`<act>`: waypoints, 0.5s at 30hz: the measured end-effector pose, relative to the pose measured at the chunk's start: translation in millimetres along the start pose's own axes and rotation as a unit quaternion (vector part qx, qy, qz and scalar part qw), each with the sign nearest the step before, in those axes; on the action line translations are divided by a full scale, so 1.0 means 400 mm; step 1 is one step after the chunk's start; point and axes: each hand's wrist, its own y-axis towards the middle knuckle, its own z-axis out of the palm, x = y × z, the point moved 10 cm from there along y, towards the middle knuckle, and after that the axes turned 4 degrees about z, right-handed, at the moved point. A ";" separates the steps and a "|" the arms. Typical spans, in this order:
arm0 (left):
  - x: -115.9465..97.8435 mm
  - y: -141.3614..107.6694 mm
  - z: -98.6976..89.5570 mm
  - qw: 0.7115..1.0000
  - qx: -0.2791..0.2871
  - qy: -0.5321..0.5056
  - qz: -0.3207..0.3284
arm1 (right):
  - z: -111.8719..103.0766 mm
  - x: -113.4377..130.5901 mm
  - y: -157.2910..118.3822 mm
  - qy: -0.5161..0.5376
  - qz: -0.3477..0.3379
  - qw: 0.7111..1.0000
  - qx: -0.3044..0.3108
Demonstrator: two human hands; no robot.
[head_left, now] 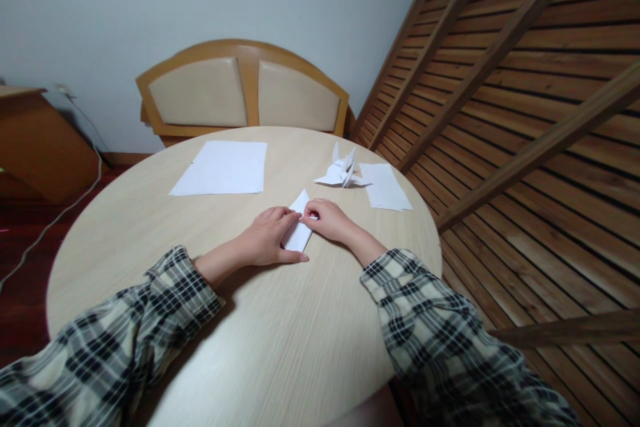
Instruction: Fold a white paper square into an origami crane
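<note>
Near the middle of the table lies a small white folded paper (299,236), its pointed tip facing away from me. My left hand (270,237) holds it from the left, with the fingertips on its upper part and the thumb stretched along its near edge. At its right edge, the curled fingers of my right hand (327,219) pinch the paper, close to the left fingertips. Parts of the folded paper are hidden under both hands. Just beyond my right hand stands a white origami crane (342,169).
The round wooden table (280,347) carries a large white sheet of paper (225,168) at the back left and smaller white sheets (387,188) at the right. Behind it is a padded headboard (200,93). A slatted wooden panel (525,113) leans close on the right.
</note>
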 end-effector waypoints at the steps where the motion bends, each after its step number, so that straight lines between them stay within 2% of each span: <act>1: 0.000 0.000 0.004 1.000 0.006 0.003 0.002 | 0.001 -0.001 0.001 0.001 0.000 1.000 0.000; 10: 0.007 -0.012 0.008 0.996 0.077 0.000 0.039 | 0.002 -0.002 0.002 0.007 -0.014 1.000 -0.007; 15: 0.023 -0.013 -0.004 0.996 0.075 -0.031 0.043 | 0.001 0.003 -0.001 -0.006 -0.015 1.000 0.001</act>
